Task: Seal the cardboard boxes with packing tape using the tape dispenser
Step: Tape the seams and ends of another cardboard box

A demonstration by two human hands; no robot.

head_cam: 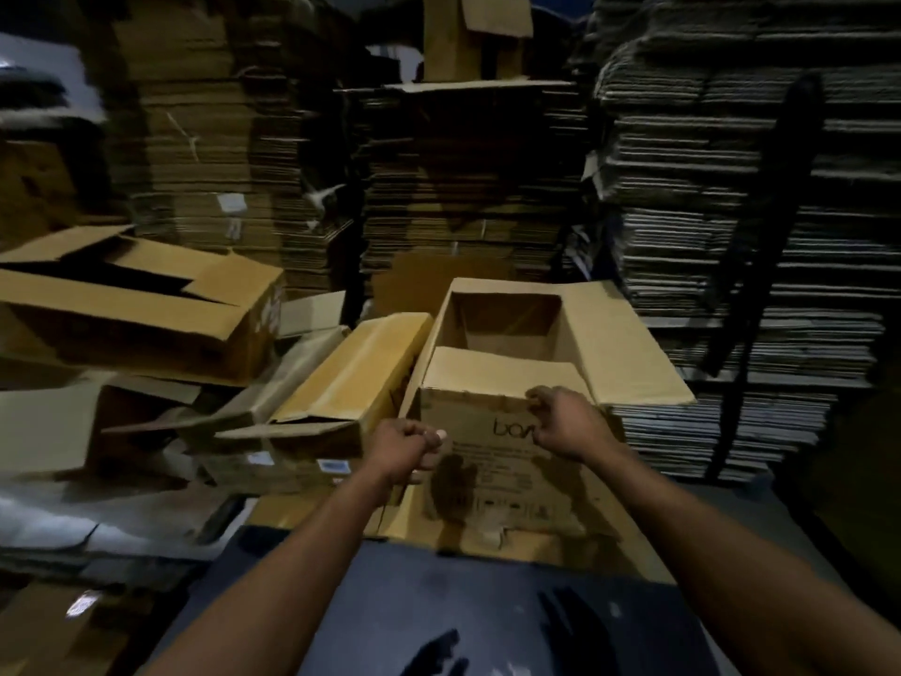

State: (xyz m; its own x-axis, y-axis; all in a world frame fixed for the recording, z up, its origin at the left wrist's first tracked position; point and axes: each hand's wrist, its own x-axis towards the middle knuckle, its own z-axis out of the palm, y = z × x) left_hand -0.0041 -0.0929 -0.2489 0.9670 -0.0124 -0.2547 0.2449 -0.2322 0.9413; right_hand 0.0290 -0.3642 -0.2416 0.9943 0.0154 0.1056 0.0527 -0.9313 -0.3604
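Observation:
A brown cardboard box (492, 485) stands open in front of me on a dark table (439, 602). Its right flap (629, 353) lies spread outward, its left flap stands up, and the near short flap (497, 370) is folded in over the opening. My right hand (565, 422) grips the box's near top edge where that flap folds. My left hand (407, 448) is closed at the box's near left corner, fingers curled against the front wall. No tape dispenser or tape shows anywhere in view.
Several other open boxes (141, 304) and a long narrow box (341, 383) lie jumbled to the left. Tall stacks of flattened cardboard (731, 212) rise behind and to the right. A dark pole (760, 236) leans against the right stack.

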